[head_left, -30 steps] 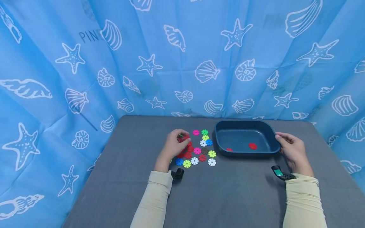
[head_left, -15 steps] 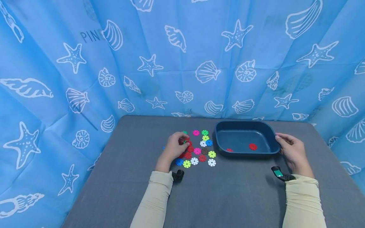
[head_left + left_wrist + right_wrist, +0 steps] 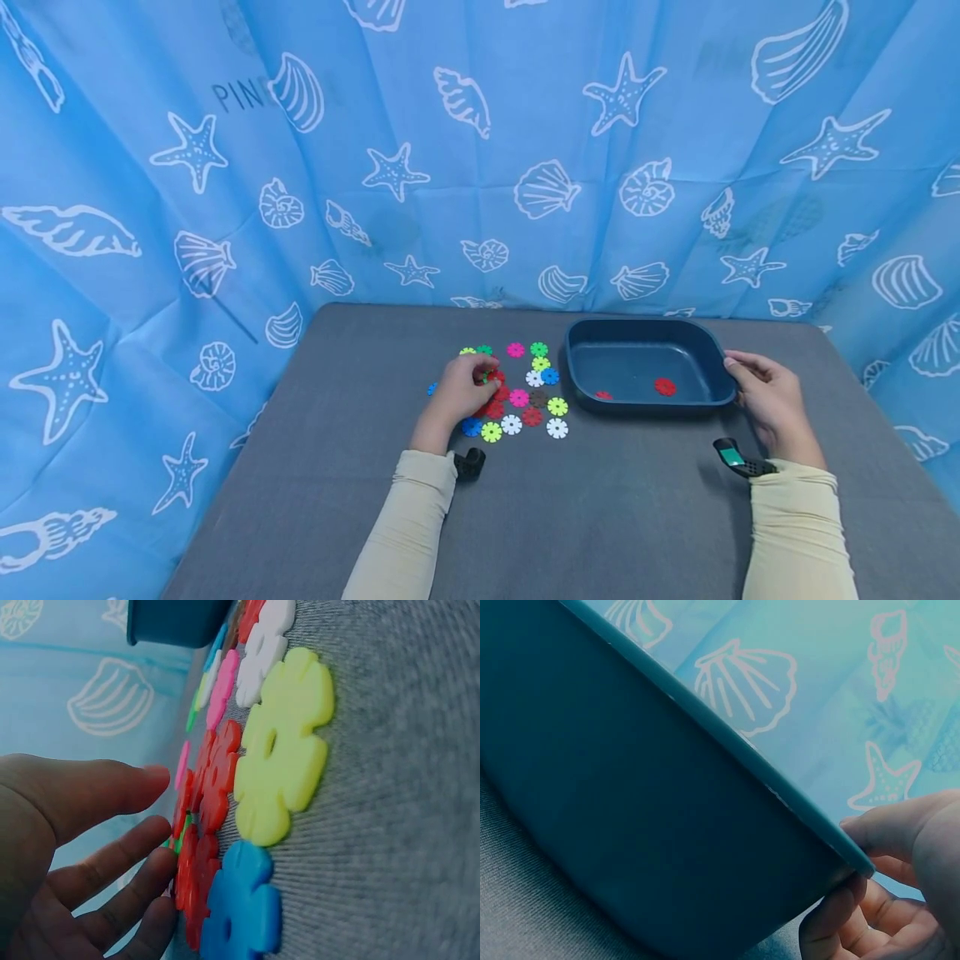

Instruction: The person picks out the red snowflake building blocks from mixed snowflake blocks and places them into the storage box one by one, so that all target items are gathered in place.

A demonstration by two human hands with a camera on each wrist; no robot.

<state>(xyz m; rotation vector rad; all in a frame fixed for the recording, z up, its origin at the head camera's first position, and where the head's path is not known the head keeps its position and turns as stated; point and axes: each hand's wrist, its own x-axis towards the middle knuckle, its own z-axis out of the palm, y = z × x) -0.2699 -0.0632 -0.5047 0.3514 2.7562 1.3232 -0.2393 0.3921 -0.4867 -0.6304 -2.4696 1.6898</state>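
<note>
Over the left part of a spread of notched plastic discs, my left hand [image 3: 453, 393] has its fingertips at a cluster of red discs [image 3: 495, 408]. In the left wrist view, a gap shows between thumb [image 3: 112, 791] and forefinger, and the other fingers touch or nearly touch the red discs [image 3: 220, 776]. Nearest that hand lie a yellow-green disc [image 3: 285, 750] and a blue disc [image 3: 247, 907]. My right hand [image 3: 776, 400] pinches the right rim of a dark blue basin [image 3: 652, 406], thumb above and fingers beneath. Two red discs [image 3: 664, 387] show inside the basin.
Between left hand and basin lie pink [image 3: 519, 397], brown [image 3: 538, 398], white [image 3: 557, 427] and green discs [image 3: 539, 349], mostly flat, some overlapping. A grey cloth [image 3: 600, 508] covers the table. A blue shell-patterned curtain [image 3: 480, 167] hangs behind.
My left hand has drawn slightly down within the red cluster, uncovering green and yellow-green discs behind it and a blue one to its left. Right hand and basin stay put.
</note>
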